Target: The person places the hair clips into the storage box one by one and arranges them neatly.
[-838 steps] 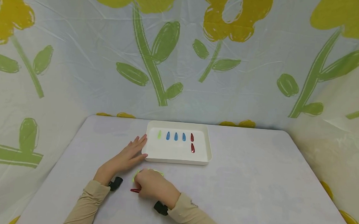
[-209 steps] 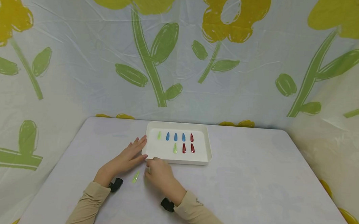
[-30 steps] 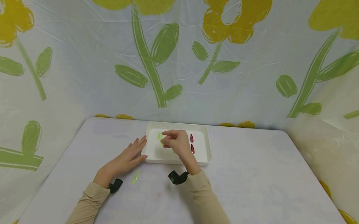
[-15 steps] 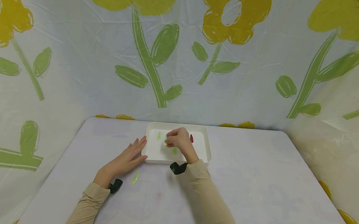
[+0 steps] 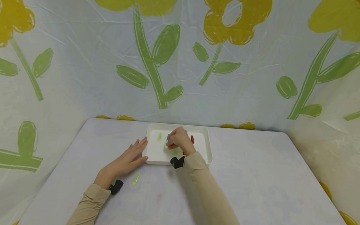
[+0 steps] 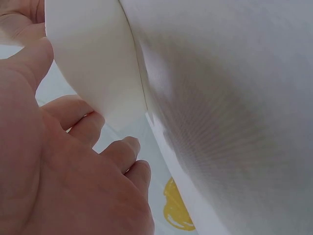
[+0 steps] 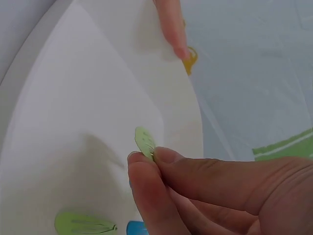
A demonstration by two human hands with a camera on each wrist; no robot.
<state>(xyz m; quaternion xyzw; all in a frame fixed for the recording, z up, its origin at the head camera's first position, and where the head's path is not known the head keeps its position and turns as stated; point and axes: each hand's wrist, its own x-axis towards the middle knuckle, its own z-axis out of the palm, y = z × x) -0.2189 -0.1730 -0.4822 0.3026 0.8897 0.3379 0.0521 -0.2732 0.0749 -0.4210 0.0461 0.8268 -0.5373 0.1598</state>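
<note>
In the head view my right hand [image 5: 180,139] is over the white tray [image 5: 153,155], pinching a light green snap hair clip [image 7: 145,141] between thumb and forefinger. Beneath it lie another green hair clip [image 7: 83,224] and part of a blue hair clip [image 7: 137,228]. A green hair clip [image 5: 159,137] and a red hair clip [image 5: 192,139] show at either end of the back row; my hand hides much between them. My left hand [image 5: 128,159] rests with extended fingers against the tray's left side. One loose green hair clip [image 5: 136,179] lies on the table near that hand.
The pale table [image 5: 255,184] extends right of the tray and in front of it. Behind stands a hanging cloth [image 5: 103,54] printed with yellow flowers. Dark wrist cameras sit on both wrists.
Since the oldest frame, red and green hair clips have joined the tray's front row, and the table pile has shrunk to one. Lately my right hand carried a green clip over the tray, shifting slightly right.
</note>
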